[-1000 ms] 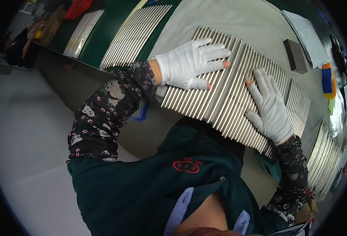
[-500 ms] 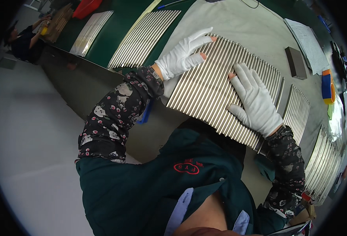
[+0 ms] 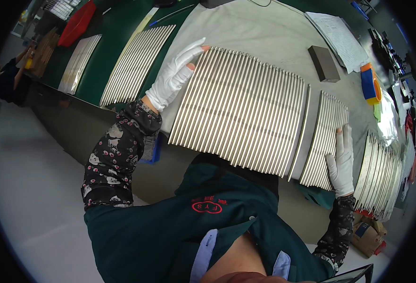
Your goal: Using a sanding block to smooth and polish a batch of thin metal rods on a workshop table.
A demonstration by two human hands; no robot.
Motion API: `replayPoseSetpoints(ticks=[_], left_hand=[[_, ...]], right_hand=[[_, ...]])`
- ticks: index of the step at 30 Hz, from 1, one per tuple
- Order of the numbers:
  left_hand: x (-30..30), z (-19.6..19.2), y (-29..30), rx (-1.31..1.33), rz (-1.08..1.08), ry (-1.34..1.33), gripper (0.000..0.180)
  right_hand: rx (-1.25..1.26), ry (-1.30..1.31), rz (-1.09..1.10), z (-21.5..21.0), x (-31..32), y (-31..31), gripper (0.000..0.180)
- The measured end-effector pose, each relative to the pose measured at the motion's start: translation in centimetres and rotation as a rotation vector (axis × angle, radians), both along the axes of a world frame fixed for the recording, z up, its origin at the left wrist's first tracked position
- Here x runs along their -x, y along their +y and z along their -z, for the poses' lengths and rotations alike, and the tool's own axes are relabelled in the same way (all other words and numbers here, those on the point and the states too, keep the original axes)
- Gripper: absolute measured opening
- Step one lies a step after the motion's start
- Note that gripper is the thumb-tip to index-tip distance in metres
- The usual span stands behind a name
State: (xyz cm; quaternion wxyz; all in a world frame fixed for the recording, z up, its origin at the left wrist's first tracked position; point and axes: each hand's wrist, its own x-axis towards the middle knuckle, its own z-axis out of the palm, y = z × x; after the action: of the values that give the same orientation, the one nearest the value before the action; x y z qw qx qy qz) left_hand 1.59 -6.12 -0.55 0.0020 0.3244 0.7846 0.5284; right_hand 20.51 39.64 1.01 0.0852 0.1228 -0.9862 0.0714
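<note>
A wide row of thin shiny metal rods lies side by side on a pale cloth in front of me. My left hand, in a white glove with bare thumb and fingertip, rests with fingers stretched along the row's left edge. To the right, a single metal rod lies apart from the row. Beyond it is a narrower group of rods. My right hand, gloved the same way, lies against that group's right side, its fingers extended and thumb out over the rods.
More rods lie on the green table at left, beside a smaller bundle and a red tray. Another stack of rods is far right. A dark block, papers and blue-orange tape rolls stand at back right.
My right hand has left the top of the wide row and moved right to the narrower group. My left hand has slid to the row's left edge. The view has shifted.
</note>
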Motion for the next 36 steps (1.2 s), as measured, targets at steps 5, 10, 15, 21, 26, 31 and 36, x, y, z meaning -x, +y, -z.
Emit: replayPoseSetpoints(ticks=[5,10,15,21,26,31,36], left_hand=[[-0.4,-0.4,-0.1,0.064,-0.003,0.016,0.077],[-0.5,-0.2,-0.1,0.032,-0.013,0.065,0.068],[-0.2,0.0,-0.2,0.084,-0.021,0.059,0.070],[-0.8,-0.5,-0.4,0.102,-0.012,0.049,0.069],[-0.6,-0.7,-0.1,0.159,-0.020,0.075,0.073],[-0.4,-0.3,-0.6,0.193,-0.044,0.053,0.079],[0.3,0.6,-0.8,0.189,-0.023,0.053,0.080]], right_hand=[[-0.068,0.031,-0.100,-0.5,1.8,-2.7,0.079],[-0.006,-0.004,-0.192,-1.8,4.0,-8.3,0.081],[0.144,0.003,-0.342,-2.7,4.4,-9.0,0.078],[0.027,0.014,-0.129,-3.2,0.7,-4.2,0.078],[0.144,-0.046,-0.176,-2.9,-2.8,-4.0,0.067],[0.181,0.202,-0.070,-2.0,-3.4,-2.3,0.034],[0.177,0.242,-0.059,-1.2,-3.7,-2.3,0.032]])
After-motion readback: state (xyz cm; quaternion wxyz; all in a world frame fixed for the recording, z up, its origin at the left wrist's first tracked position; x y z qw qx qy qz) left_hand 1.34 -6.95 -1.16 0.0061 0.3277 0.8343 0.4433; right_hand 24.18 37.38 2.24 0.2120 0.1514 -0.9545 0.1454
